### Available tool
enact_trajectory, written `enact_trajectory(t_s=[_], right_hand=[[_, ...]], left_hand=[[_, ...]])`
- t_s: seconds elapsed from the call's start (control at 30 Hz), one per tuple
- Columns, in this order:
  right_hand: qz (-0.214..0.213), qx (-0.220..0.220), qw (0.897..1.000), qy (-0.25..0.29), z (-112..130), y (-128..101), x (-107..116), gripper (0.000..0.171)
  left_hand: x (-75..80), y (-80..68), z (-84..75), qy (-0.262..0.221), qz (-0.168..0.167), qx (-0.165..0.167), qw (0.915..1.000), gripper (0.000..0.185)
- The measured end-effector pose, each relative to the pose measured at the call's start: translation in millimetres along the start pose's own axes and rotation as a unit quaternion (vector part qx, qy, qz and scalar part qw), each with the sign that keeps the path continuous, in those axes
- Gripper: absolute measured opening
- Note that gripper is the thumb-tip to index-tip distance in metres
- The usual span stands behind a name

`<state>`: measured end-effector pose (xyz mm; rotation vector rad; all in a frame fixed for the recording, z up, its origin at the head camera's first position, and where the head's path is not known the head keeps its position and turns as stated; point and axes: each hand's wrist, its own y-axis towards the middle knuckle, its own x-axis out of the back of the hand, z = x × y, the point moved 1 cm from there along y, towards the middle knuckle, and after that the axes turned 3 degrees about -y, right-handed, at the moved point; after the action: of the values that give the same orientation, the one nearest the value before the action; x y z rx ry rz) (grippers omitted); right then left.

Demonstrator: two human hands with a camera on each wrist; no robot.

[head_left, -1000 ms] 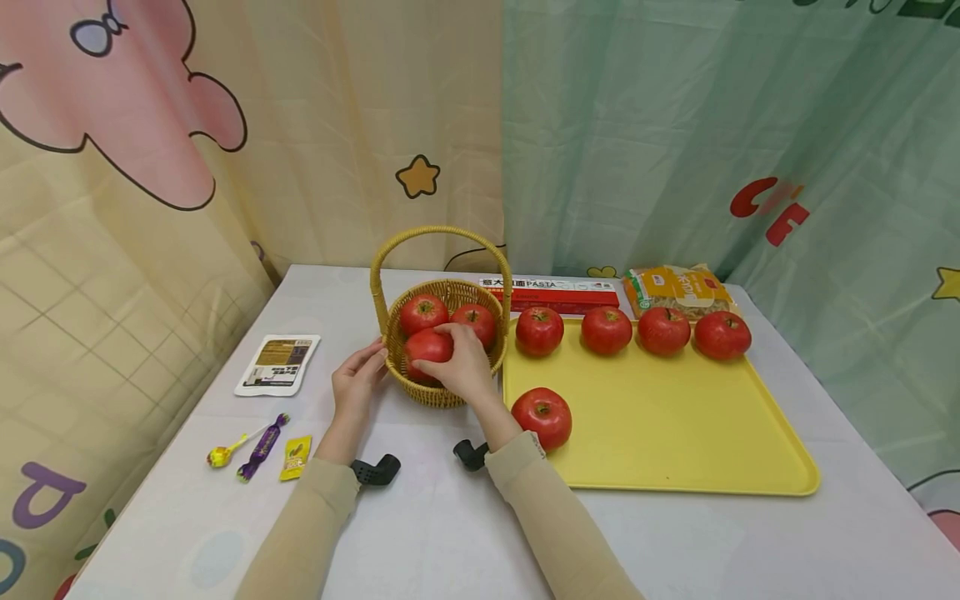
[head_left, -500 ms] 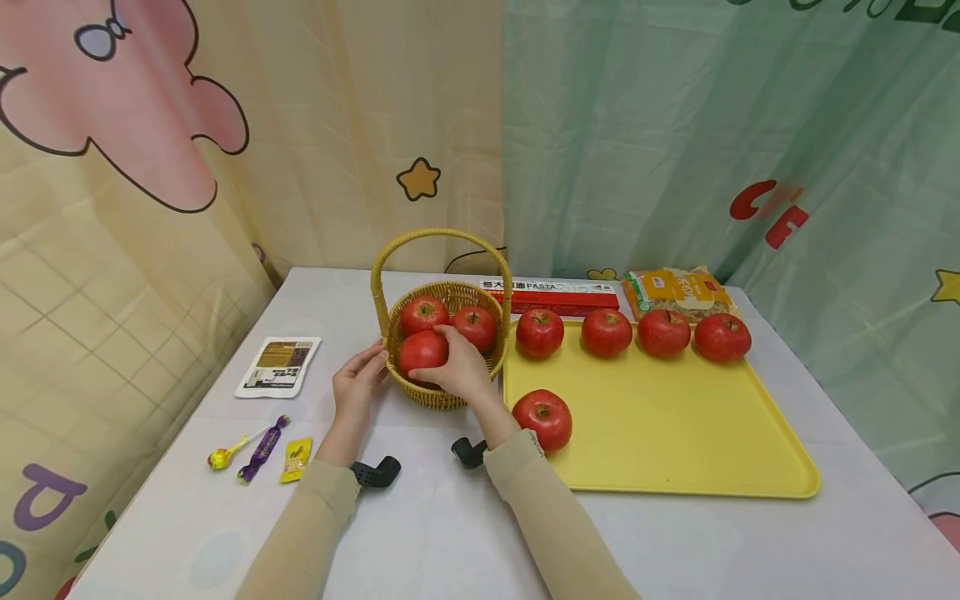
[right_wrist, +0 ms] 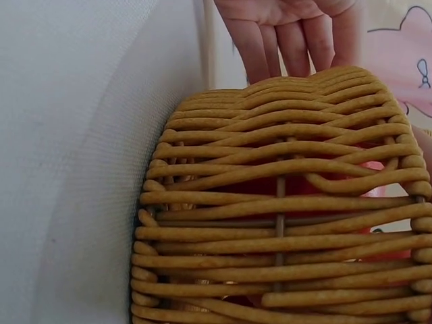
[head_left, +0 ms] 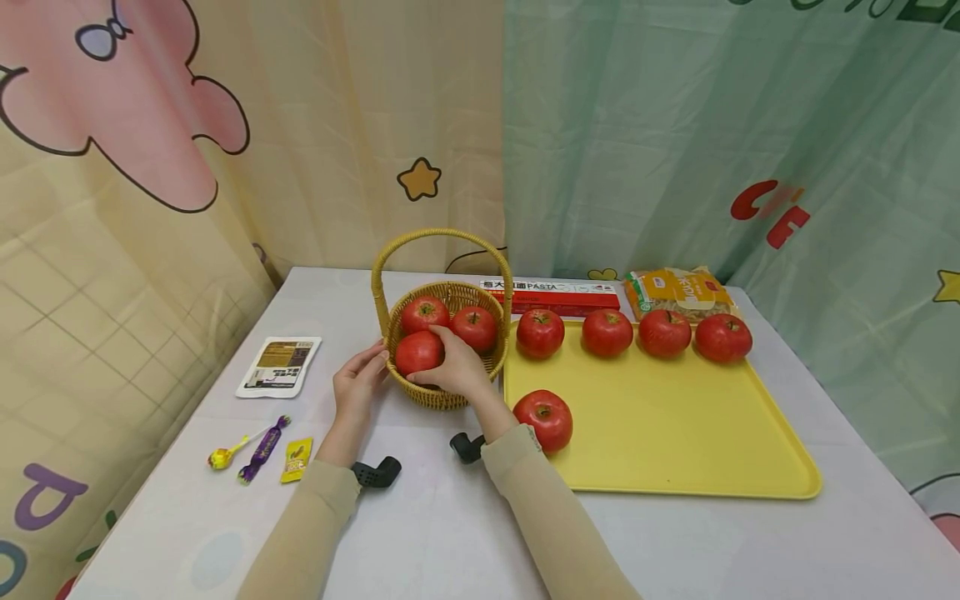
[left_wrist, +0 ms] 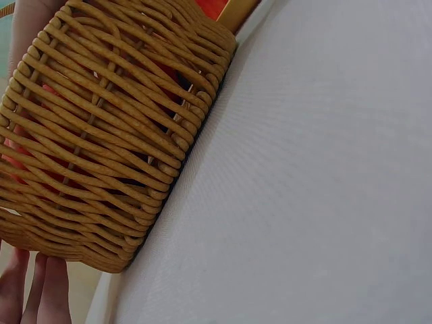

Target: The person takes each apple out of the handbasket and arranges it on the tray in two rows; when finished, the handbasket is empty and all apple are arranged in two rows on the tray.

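Observation:
A wicker basket [head_left: 438, 398] with a tall arched handle stands upright on the table, with 3 red apples showing inside. My right hand [head_left: 462, 367] reaches over the basket's front right and grips the front apple [head_left: 417, 353], fingers behind it and thumb in front. Behind it lie the back left apple [head_left: 424, 312] and the right apple [head_left: 475, 328]. At the basket's left side, my left hand [head_left: 358, 385] rests its fingertips on the wicker. In the right wrist view, the left fingers [right_wrist: 293, 47] look mostly straight against the outer wall. The apples show only through gaps in the wrist views.
A yellow tray [head_left: 675, 425] at right carries several apples: a back row and one front apple [head_left: 543, 421]. Behind it are a red pasta box [head_left: 555, 297] and a pasta bag [head_left: 678, 292]. At left lie a white packet [head_left: 279, 367], lollipop [head_left: 222, 457], purple candy [head_left: 263, 450] and yellow packet [head_left: 297, 460].
My right hand has shifted the front apple slightly left and down within the basket. The left hand and the basket have stayed in place.

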<state>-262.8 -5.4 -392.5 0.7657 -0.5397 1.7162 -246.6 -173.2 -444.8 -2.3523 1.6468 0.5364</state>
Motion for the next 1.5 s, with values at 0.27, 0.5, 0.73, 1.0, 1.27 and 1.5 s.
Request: enact_trajectory(t_s=[0.27, 0.5, 0.73, 1.0, 1.27, 1.5], right_hand=[[0.003, 0.000, 1.000, 0.017, -2, 3, 0, 0.083], [-0.018, -0.014, 1.000, 0.016, 0, 0, 0, 0.082], [-0.055, -0.035, 0.997, 0.042, 0, -5, 1, 0.079], [-0.028, -0.014, 0.990, 0.137, 8, -28, 41, 0.074], [0.016, 0.060, 0.985, 0.163, -10, -75, 120, 0.071], [0.004, 0.082, 0.994, 0.071, -75, -109, 175, 0.074]], left_hand=[[-1.3, -0.1, 0.6, -0.006, -0.002, -0.004, 1.0000, 0.024], [-2.0, -0.2, 1.0, -0.008, 0.001, -0.006, 1.0000, 0.022], [-1.6, -1.2, 1.9, 0.000, 0.000, 0.000, 1.0000, 0.025], [-0.2, -3.0, 2.2, -0.008, -0.003, 0.004, 1.0000, 0.018], [-0.8, -2.5, 1.3, -0.003, 0.000, 0.000, 1.0000, 0.017], [-1.3, -1.6, 0.2, 0.016, -0.009, 0.003, 0.9998, 0.023]])
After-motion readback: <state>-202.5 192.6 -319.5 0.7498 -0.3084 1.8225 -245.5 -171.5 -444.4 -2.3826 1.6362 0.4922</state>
